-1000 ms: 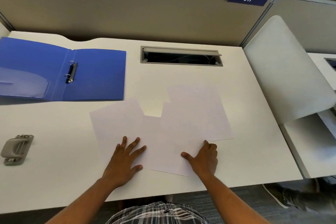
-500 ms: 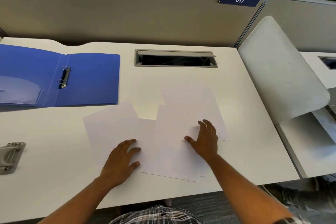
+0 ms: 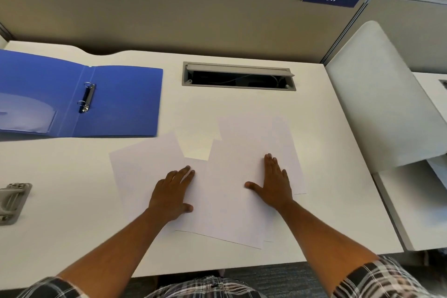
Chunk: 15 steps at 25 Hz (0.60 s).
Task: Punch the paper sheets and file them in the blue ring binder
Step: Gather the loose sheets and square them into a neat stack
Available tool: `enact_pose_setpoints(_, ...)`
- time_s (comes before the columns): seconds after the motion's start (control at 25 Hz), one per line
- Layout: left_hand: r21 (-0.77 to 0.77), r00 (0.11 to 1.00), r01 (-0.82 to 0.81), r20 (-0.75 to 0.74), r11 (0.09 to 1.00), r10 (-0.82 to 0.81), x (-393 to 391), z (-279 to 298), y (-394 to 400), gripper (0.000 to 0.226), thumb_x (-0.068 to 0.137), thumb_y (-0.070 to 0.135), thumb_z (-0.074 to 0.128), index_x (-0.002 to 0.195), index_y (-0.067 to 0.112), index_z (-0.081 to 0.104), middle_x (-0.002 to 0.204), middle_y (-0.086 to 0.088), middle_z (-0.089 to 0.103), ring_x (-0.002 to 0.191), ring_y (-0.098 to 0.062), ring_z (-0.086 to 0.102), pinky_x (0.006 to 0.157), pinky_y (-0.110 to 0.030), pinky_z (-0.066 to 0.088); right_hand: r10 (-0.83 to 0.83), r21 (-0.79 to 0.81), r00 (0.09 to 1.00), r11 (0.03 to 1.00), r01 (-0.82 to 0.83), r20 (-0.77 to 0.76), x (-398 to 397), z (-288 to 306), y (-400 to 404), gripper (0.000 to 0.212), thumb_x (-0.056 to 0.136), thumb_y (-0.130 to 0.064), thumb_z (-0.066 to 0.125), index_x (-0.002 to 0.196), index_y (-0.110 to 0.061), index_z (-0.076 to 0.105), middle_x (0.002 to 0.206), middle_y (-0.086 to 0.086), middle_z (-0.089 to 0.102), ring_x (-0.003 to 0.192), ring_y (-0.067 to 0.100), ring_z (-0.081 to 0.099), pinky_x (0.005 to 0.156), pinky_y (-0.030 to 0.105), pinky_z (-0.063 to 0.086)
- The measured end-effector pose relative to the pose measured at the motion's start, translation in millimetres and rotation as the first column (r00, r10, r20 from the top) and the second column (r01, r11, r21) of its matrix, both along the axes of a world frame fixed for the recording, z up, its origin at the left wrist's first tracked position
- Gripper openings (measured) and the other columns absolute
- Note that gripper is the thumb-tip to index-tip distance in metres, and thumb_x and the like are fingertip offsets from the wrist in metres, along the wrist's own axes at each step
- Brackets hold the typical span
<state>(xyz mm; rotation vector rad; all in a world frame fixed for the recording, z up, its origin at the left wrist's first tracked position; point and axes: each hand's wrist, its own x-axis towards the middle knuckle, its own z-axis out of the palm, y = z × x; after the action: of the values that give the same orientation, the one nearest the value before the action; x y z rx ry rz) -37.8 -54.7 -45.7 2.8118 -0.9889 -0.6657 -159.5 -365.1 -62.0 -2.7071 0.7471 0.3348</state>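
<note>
change: right hand has slid further up the paper sheets since half a second ago, fingers closed together now; left hand moved in toward the middle of the pile, was nearer its left side.
left hand: flat, palm down, fingers straight and close, pointing to about 1 o'clock, thumb out to the right. Holds nothing, presses on paper.
right hand: flat, palm down, fingers straight toward 12 o'clock, thumb spread to 9 o'clock. Holds nothing, rests on the top sheet.
paper sheets: loose overlapping fan on the white desk, near edge, centre. Left sheet's long axis runs roughly 11–5, top sheet roughly 12–6 with a slight tilt right.
blue ring binder: lying open flat at 10 o'clock from the sheets, its near right corner just beside the left sheet. Spine and ring bar run roughly 12–6; rings look closed.
hole punch: grey, at 9 o'clock by the desk's left side, well apart from the sheets.
cable tray: open slot at 12 o'clock.
</note>
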Motion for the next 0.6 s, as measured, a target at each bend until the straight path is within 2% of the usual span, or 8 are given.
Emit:
enact_pose_setpoints(0.24,0.031,0.998,0.003,0.055,1.000,-0.005,-0.3,5.6,-7.2,0.111,0.073,0.059,0.074,0.156,0.031,0.006,0.162,0.010,0.014,0.143,-0.023,0.024,0.110,-0.036,0.033,-0.012,-0.066,0.997,0.998,0.017,0.071,0.9,-0.3,1.2,0.110,0.085,-0.072,0.057,0.162,-0.014,0.004,0.167,0.003,0.025,0.155,0.020,0.019,0.125,0.043,0.020)
enact_pose_setpoints(0.36,0.031,0.998,-0.007,0.064,1.000,0.005,-0.8,7.7,-8.8,0.108,0.071,0.059,0.075,0.156,0.031,0.012,0.158,0.009,0.023,0.140,-0.023,0.028,0.108,-0.036,0.034,-0.020,-0.047,0.994,0.999,0.025,0.108,0.2,2.4,7.4,0.102,0.088,-0.061,0.063,0.162,-0.015,0.012,0.161,0.006,0.038,0.151,0.023,0.030,0.121,0.041,0.028)
enact_pose_setpoints(0.48,0.000,0.998,-0.033,0.060,0.999,0.033,-5.5,7.6,-10.6,0.098,0.071,0.058,0.075,0.152,0.034,0.025,0.149,0.009,0.034,0.135,-0.022,0.033,0.103,-0.034,0.037,-0.053,-0.004,0.969,0.998,0.055,0.240,-7.0,0.8,22.0,0.087,0.087,-0.043,0.072,0.158,-0.019,0.028,0.146,0.000,0.056,0.137,0.025,0.047,0.108,0.040,0.042)
enact_pose_setpoints(0.6,-0.048,0.995,-0.082,0.050,0.995,0.085,-14.0,7.8,-8.5,0.083,0.071,0.053,0.077,0.143,0.033,0.040,0.135,0.007,0.043,0.123,-0.022,0.041,0.092,-0.034,0.043,-0.165,0.067,0.940,0.986,0.152,0.297,-5.6,7.3,30.6,0.094,0.077,-0.027,0.083,0.156,-0.023,0.032,0.135,-0.001,0.057,0.118,0.028,0.056,0.094,0.042,0.048)
